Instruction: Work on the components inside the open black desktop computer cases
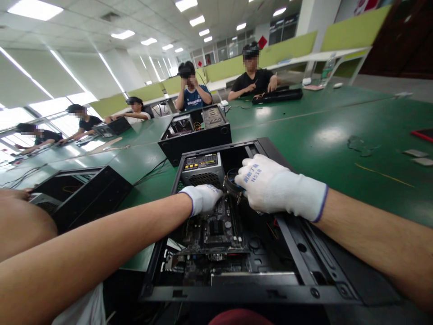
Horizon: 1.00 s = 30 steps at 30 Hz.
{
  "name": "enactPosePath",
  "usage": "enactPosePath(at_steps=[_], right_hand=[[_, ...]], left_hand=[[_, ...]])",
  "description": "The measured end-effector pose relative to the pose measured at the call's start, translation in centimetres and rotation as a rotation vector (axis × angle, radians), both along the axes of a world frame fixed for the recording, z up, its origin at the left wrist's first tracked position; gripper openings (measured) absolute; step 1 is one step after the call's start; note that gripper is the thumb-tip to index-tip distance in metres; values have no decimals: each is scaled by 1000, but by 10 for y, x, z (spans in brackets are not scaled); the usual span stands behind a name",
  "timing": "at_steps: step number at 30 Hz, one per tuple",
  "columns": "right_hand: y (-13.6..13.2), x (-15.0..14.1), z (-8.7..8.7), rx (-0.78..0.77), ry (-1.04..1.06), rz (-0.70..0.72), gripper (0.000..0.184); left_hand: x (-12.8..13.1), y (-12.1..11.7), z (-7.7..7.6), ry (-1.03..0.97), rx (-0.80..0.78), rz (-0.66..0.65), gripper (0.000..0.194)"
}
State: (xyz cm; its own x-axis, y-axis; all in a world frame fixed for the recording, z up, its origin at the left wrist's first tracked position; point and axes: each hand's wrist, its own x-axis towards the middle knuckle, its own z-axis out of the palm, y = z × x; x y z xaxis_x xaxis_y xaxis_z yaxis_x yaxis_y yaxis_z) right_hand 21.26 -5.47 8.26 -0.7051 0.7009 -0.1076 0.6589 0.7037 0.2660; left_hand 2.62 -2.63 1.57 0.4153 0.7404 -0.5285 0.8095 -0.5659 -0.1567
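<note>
An open black computer case [301,243] lies on its side in front of me, its motherboard [216,225] exposed. My right hand [265,183], in a white work glove, curls its fingers over a round black CPU cooler [232,183] that appears tilted above the board. Also gloved, my left hand [207,197] is closed low beside the cooler, close to the motherboard. Its fingertips are hidden, so whatever they pinch does not show. A power supply [201,169] with a yellow-marked label sits in the case's far left corner.
Behind my case stands another open computer case [199,140] on the green table [324,135]. A third case [88,194] is at the left, beside a neighbour's arm [23,216]. Several people work across the table. A yellow cable tie [384,175] lies at the right.
</note>
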Motion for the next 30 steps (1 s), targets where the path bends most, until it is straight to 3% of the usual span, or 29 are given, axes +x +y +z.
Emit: enactPosePath(at_steps=[6,16,24,30], right_hand=[[-2,-1,2,-2,-22,-5,20],[-1,-1,3,-9,-24,-6,22],[-1,-1,3,-12,-22,-6,22],[-2,1,2,-6,0,-1,21]], left_hand=[[0,0,1,16,6,9,36],[-2,2,-1,47,-3,14,49],[11,6,0,84,-25,-10,43],[16,7,1,115,-46,-32,55]])
